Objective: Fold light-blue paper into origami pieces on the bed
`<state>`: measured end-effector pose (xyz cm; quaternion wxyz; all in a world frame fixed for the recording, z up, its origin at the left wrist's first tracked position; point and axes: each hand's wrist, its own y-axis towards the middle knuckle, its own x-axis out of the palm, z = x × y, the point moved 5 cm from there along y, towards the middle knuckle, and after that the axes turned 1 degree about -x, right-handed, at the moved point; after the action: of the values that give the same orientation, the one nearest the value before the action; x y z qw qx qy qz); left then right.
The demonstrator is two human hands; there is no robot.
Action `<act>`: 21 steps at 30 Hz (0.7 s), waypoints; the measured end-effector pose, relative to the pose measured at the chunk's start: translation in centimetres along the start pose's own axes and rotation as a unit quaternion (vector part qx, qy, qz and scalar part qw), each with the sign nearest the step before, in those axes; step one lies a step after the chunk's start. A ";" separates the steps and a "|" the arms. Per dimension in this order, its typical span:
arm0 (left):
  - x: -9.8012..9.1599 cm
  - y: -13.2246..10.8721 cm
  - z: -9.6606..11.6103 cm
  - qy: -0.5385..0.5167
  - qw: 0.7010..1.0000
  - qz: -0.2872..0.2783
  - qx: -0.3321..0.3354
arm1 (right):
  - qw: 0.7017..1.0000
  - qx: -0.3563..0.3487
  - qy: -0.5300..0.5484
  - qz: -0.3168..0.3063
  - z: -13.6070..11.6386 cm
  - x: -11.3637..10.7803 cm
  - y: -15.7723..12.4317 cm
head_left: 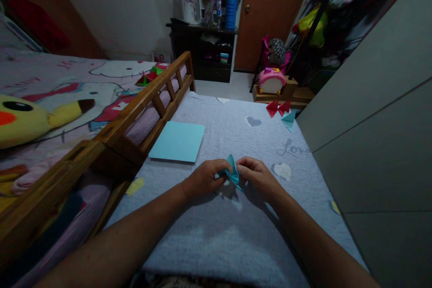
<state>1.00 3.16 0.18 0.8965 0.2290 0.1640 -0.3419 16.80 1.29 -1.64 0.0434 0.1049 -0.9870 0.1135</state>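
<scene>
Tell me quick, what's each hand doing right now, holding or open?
Left hand: closed, holding the folded blue paper.
Right hand: fingertips at that paper's edge; whether its grip is closed cannot be told.

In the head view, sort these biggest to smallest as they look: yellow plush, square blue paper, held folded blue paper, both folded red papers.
Yellow plush
Square blue paper
Held folded blue paper, partly covered
Both folded red papers: these look alike, so unranked between themselves
</scene>
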 end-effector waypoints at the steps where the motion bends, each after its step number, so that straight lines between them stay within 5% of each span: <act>1: 0.0 0.0 -0.1 -0.002 1.000 0.000 -0.003 | 1.000 -0.002 0.012 0.002 0.0 0.1 0.0; 21: 0.1 -0.1 0.0 0.007 1.000 0.004 -0.013 | 0.997 -0.060 0.018 0.038 0.8 0.4 0.0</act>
<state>1.00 3.04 0.07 0.8996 0.2199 0.1735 -0.3350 16.41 1.06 -2.38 0.0627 0.0626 -0.9944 0.0579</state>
